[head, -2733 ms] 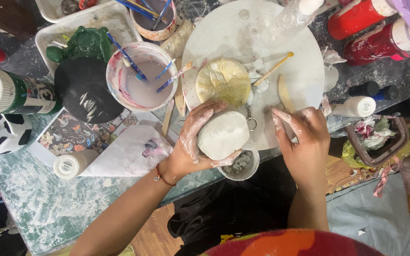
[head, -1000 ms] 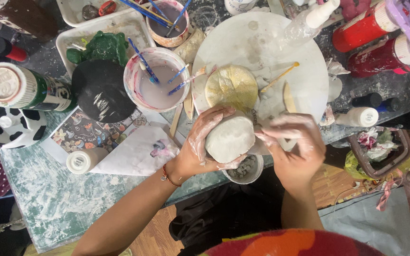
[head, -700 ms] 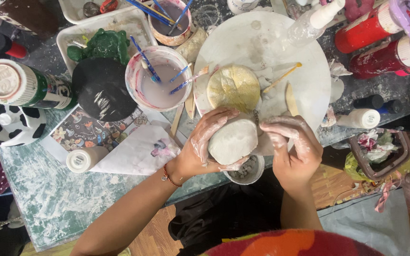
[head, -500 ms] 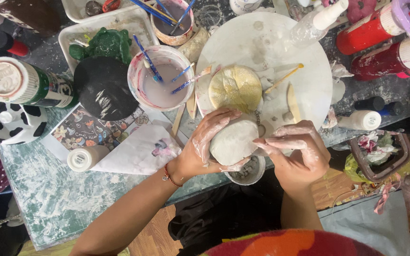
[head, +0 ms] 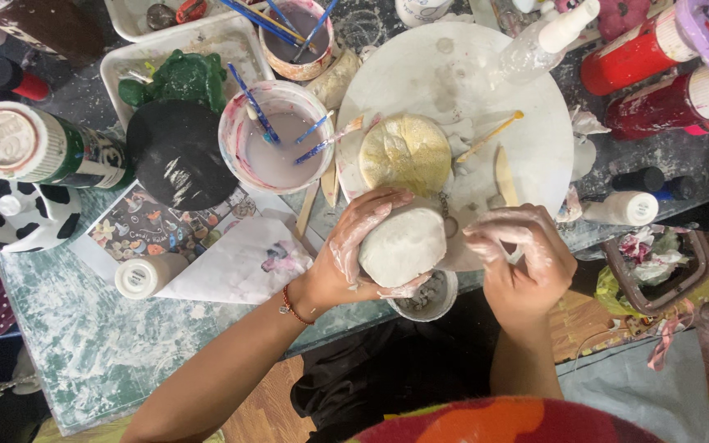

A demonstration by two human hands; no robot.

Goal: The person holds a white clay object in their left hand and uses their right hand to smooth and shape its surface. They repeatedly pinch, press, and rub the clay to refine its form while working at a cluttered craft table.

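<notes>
- Pale clay lump: smooth, rounded, matte off-white; held over the near bench edge, just above a small grey-filled cup.
- Left hand: clay-smeared, fingers curled around the lump's left side, grip closed on the lump; red bead bracelet at the wrist.
- Right hand: coated in white slip, fingers loosely curled, just right of the lump, not touching; grip half-closed, holding nothing visible.
- Round white board: flat, dusty, smeared; carries a yellowish flattened disc and a thin wooden stick.
- Plastic tub: cloudy lilac water, blue-handled brushes leaning in.
- Black round lid-like disc, scuffed white; green glossy figure behind it in a white tray.
- Red squeeze bottles at right; small white-capped bottle lying on its side.
- Bench: teal-grey, heavily streaked with dried white paint, cluttered.
- Wooden floor below the bench edge.
- Both forearms reach in from the bottom, elbows low.
</notes>
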